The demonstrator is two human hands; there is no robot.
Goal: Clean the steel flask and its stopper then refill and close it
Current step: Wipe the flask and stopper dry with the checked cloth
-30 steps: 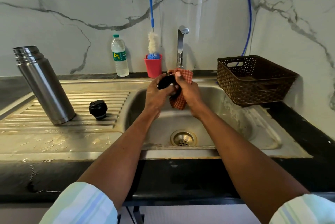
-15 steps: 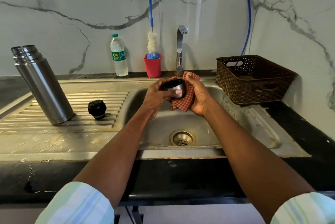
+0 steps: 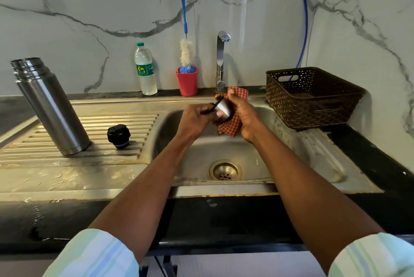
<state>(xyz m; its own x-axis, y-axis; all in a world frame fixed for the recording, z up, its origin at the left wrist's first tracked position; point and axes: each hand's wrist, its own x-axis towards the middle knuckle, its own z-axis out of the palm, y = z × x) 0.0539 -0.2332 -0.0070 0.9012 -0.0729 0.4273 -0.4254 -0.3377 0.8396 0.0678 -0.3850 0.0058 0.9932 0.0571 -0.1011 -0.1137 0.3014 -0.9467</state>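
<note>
Since a moment ago the steel cap (image 3: 224, 108) has turned in the hands, its rim now tipped toward ten o'clock. Over the sink (image 3: 264, 178), the left hand (image 3: 197, 117) grips the cap by its rim while the right hand (image 3: 243, 115) clutches the checked cloth (image 3: 230, 126) against its side. At nine o'clock on the drainboard stand the steel flask (image 3: 52, 108), open-mouthed, and just beside it the black stopper (image 3: 118, 135).

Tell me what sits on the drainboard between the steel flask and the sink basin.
In the head view, only the black stopper stands on the ribbed drainboard between the steel flask and the sink basin.
</note>
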